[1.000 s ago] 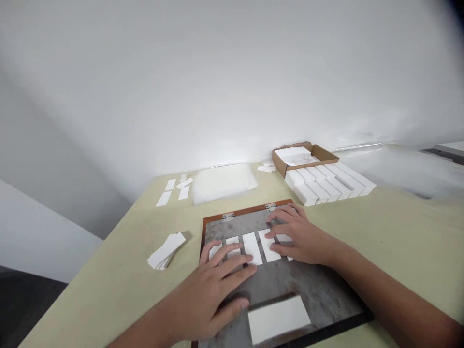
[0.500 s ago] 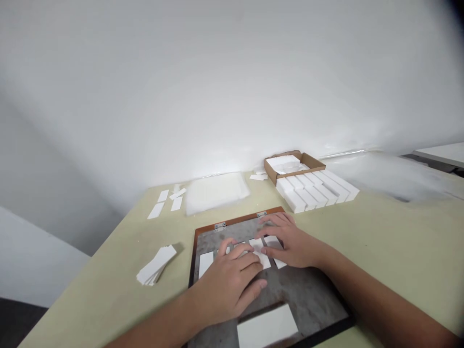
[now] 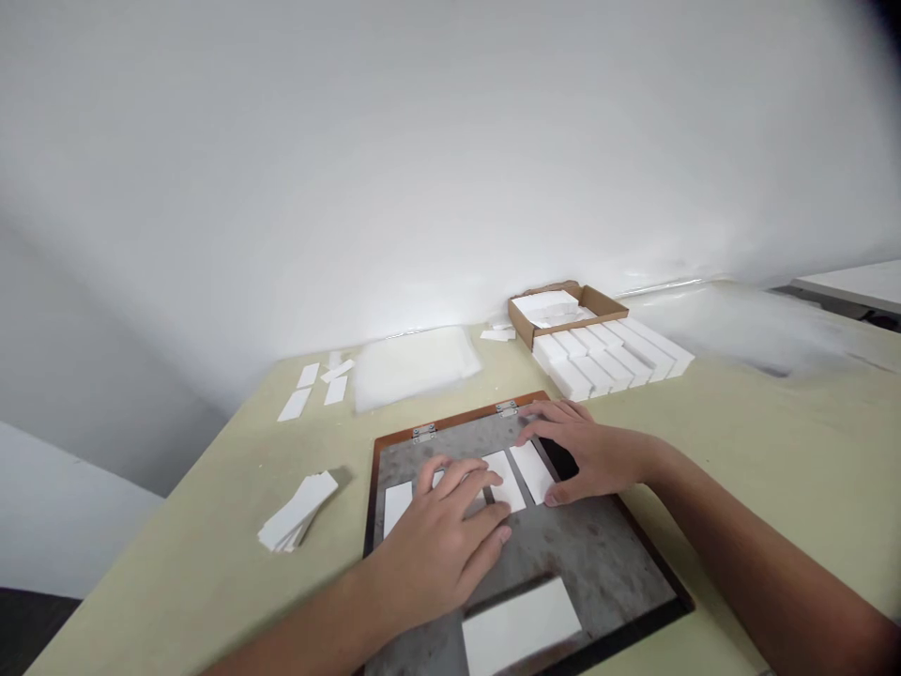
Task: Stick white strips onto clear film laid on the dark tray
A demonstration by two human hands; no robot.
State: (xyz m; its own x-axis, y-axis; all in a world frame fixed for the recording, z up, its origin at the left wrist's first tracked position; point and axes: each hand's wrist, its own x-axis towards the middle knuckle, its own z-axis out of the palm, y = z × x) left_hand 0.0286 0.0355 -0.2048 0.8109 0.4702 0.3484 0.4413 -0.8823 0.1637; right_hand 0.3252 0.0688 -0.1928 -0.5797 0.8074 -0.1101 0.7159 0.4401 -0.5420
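While draping left hand (image 3: 450, 537) unclenched over white strips (image 3: 511, 481), now spreading right hand (image 3: 595, 455) around metal plate's (image 3: 563, 549) one-o'clock strip (image 3: 532, 472), seemingly aligning.

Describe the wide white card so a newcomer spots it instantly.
On the table, find the gray hinged plate. Toward its near edge, just below the left hand, lies the wide white card. Unlike the row of narrower cards farther up, it lies crosswise, alone.
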